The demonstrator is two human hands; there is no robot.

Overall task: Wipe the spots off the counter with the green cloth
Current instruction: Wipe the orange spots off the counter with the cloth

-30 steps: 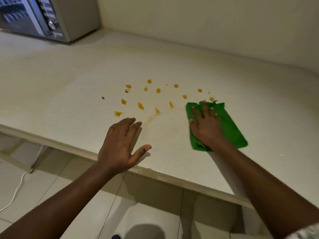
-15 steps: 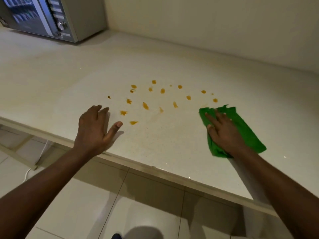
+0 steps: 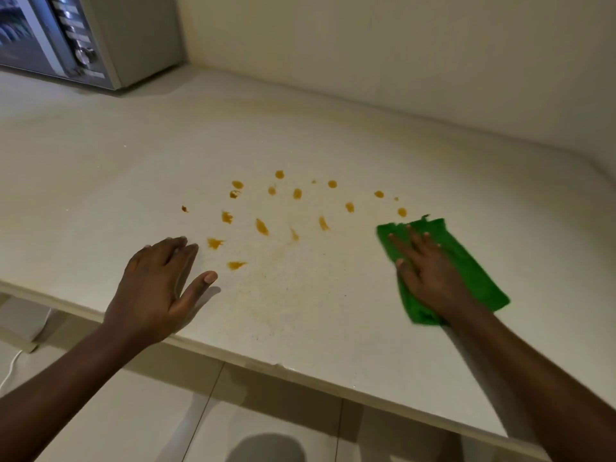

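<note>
Several orange-brown spots dot the middle of the pale counter. A faint smeared patch lies below them toward the front edge. The green cloth lies flat on the counter to the right of the spots. My right hand presses flat on the cloth, fingers spread and pointing up-left. My left hand rests palm down near the counter's front edge, left of the spots, holding nothing, thumb out to the right.
A silver microwave stands at the far left corner against the wall. The counter's front edge runs diagonally below my hands, with tiled floor and a white cable beneath.
My right hand slid the cloth to the right, away from the spots. My left hand moved left along the front edge, uncovering two more spots.
</note>
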